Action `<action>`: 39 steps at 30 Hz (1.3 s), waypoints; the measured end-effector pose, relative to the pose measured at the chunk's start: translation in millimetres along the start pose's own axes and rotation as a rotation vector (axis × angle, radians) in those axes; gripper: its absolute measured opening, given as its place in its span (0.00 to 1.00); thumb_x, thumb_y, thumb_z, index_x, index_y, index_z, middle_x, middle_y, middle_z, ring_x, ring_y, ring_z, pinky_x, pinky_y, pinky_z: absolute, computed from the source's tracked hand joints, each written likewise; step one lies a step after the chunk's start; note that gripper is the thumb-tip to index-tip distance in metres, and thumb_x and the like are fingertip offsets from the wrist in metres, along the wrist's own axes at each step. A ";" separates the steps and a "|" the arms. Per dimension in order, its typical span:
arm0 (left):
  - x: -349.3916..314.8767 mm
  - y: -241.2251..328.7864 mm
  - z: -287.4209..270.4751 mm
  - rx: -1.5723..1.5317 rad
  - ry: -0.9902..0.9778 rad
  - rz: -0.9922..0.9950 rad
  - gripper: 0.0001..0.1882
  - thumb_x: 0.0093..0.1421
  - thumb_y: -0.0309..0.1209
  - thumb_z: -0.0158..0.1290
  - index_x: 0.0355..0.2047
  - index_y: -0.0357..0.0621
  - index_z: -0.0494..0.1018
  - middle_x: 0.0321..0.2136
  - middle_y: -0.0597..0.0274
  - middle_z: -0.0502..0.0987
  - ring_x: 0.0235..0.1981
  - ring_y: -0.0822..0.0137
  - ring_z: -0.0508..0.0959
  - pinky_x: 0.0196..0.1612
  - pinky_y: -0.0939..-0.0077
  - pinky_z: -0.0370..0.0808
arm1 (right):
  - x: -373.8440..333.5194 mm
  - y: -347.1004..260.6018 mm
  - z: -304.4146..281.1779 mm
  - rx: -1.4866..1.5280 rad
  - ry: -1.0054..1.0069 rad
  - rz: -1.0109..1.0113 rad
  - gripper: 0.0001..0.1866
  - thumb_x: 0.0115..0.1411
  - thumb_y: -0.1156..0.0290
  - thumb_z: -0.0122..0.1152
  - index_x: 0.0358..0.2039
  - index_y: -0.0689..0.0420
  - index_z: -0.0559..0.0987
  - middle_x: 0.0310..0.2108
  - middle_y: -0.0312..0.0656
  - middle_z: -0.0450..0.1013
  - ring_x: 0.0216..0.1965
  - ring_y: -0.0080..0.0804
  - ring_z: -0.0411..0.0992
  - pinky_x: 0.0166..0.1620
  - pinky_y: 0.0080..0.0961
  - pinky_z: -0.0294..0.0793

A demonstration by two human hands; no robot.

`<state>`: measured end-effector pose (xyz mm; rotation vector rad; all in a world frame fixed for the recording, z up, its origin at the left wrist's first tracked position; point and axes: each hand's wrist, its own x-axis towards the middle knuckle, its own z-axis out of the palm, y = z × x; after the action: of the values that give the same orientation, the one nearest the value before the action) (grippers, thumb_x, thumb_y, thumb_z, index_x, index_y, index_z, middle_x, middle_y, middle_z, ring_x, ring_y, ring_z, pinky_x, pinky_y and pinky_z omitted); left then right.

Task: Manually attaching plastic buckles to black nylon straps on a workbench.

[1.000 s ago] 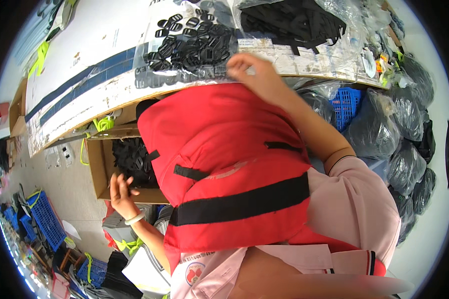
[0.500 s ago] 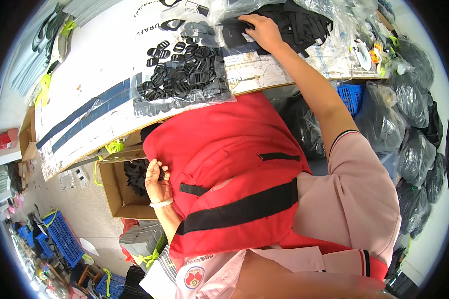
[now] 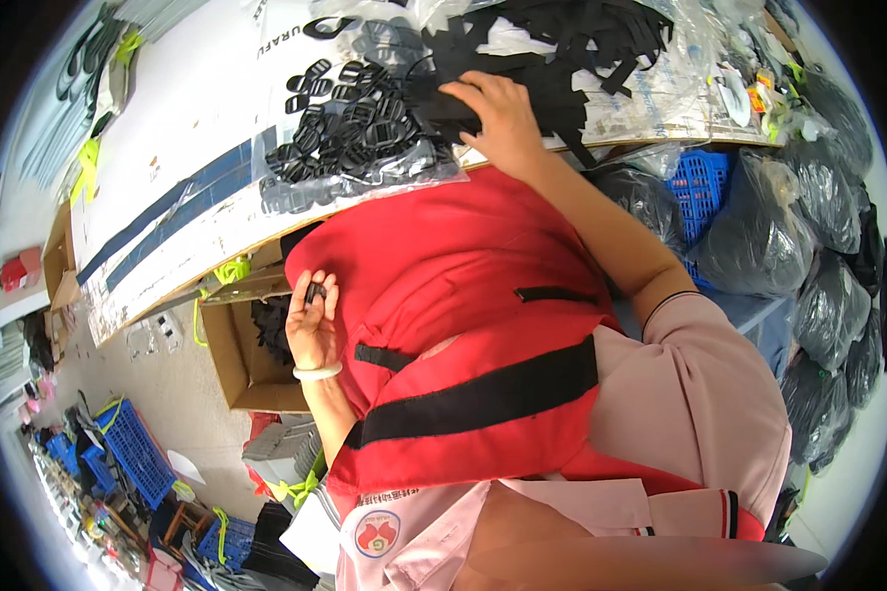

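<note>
My left hand (image 3: 312, 320) is in front of the red apron, its fingers closed on a small black plastic buckle (image 3: 314, 292). Over the table, my right hand (image 3: 505, 120) rests on a heap of black webbing straps (image 3: 552, 89), fingers stretched and thumb apart. Some strap ends reach the table's front edge. Left of that hand, many black plastic buckles (image 3: 350, 128) lie on a clear plastic bag (image 3: 394, 180). The undersides of the right fingers are hidden.
The white table (image 3: 182, 128) carries dark blue strips (image 3: 182, 212) at its left. Below it stands an open cardboard box (image 3: 229, 369) with black pieces inside. A blue basket (image 3: 698, 192) and filled black plastic bags (image 3: 754, 241) are at the right. Another blue crate (image 3: 138, 453) is at lower left.
My right hand has come nearer to the table's front edge, and the black straps have shifted and spread with it. My left hand has risen slightly, showing the buckle in its fingers.
</note>
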<state>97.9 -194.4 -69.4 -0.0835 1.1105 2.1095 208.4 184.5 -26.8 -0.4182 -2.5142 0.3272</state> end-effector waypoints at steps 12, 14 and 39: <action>-20.5 -21.0 29.5 0.372 0.178 0.016 0.10 0.60 0.21 0.53 0.43 0.35 0.69 0.31 0.51 0.79 0.27 0.61 0.82 0.26 0.74 0.82 | 26.6 -0.6 -51.6 0.121 -0.206 -0.036 0.21 0.52 0.62 0.65 0.48 0.47 0.77 0.51 0.40 0.68 0.55 0.38 0.63 0.59 0.33 0.58; -22.7 -20.4 33.1 0.376 0.159 0.012 0.10 0.60 0.21 0.54 0.42 0.36 0.70 0.30 0.53 0.79 0.26 0.63 0.81 0.24 0.75 0.81 | 26.1 -7.5 -41.1 0.011 -0.181 -0.095 0.18 0.52 0.64 0.64 0.44 0.50 0.79 0.46 0.38 0.71 0.50 0.38 0.66 0.55 0.32 0.63; -77.4 -27.9 11.4 0.784 0.163 0.255 0.07 0.62 0.27 0.53 0.37 0.36 0.75 0.19 0.73 0.70 0.21 0.80 0.68 0.25 0.83 0.65 | -24.2 -169.4 2.8 0.824 -0.654 -0.110 0.10 0.61 0.68 0.58 0.39 0.60 0.78 0.24 0.40 0.72 0.24 0.24 0.67 0.31 0.20 0.67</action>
<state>174.8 -220.9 -52.6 0.2760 2.0568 1.7454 188.1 19.3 12.9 0.1968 -2.6657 1.5784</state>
